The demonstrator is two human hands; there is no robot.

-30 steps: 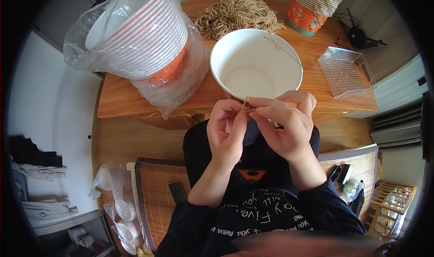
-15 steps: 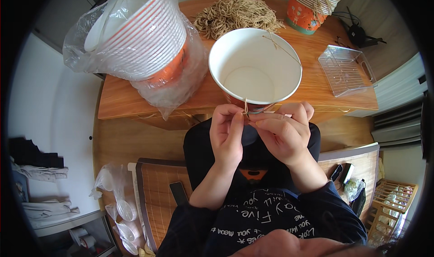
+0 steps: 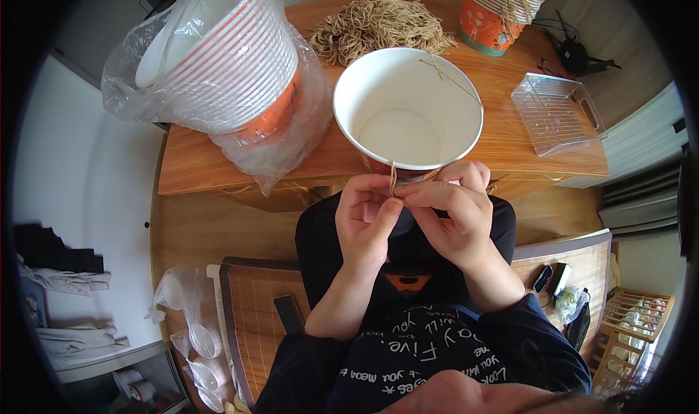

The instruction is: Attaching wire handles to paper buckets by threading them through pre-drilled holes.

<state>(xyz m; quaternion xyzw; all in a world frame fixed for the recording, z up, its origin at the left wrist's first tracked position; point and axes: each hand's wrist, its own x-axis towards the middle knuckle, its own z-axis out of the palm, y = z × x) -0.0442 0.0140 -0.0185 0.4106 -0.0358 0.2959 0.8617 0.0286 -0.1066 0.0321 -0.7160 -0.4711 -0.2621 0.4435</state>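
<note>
A large white paper bucket [image 3: 399,101] stands at the table's near edge with its open mouth toward me. A thin tan cord [image 3: 393,175] hangs over its near rim, and another length crosses the far right of its mouth. Just below the near rim, my left hand [image 3: 364,221] pinches the cord between thumb and fingers. My right hand [image 3: 457,211] is closed beside it, its fingertips on the same cord. The knot or loop between the fingertips is too small to make out.
Beyond the bucket lies a heap of tan cords [image 3: 382,29]. Stacked buckets in a clear plastic bag [image 3: 218,64] stand left; another orange-and-white stack [image 3: 499,17] stands far right. A clear plastic tray [image 3: 557,115] and a black cabled device [image 3: 577,56] are on the right.
Both hands have shifted slightly left, still at the cord under the near rim. My left thumb has moved a little lower, and more cord shows above it.
</note>
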